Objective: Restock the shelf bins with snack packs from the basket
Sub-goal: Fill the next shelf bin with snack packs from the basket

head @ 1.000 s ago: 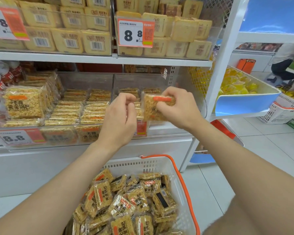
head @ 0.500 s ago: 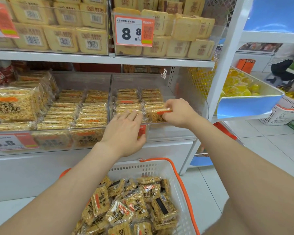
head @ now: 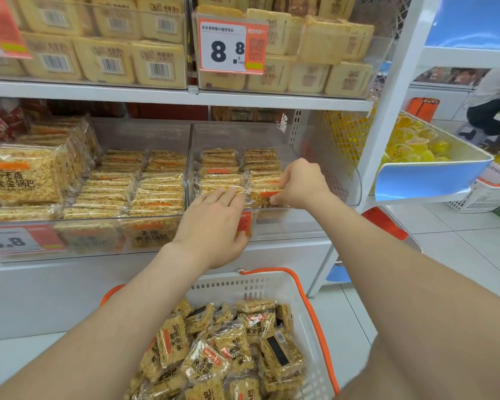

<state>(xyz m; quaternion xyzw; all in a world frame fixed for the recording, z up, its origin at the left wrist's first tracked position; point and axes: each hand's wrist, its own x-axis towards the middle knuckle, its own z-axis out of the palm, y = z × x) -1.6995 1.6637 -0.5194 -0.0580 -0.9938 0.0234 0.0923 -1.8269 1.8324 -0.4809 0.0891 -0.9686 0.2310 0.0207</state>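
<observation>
Basket (head: 243,287) nearest me: many packs (head: 228,350) left inside. Left hand (head: 211,229), fingers straight and together, rests on stacks (head: 220,180) in the right bin (head: 329,157). Right hand (head: 300,183) pinches one pack (head: 260,199) at that bin's front. I judge restocking partway, bin underfilled.

Both my bare forearms reach forward and upward, drawing closer together ahead of me. My left grip (head: 211,226) lies palm down, its fingers (head: 224,199) straight and close together, pointing away from me, with the thumb tucked low on its right side. My right grip (head: 300,183) sits just beyond it and to its right, knuckles up, wrist bent. Its fingers curl down and inward, pinching a snack pack (head: 260,197) just to its left.
</observation>
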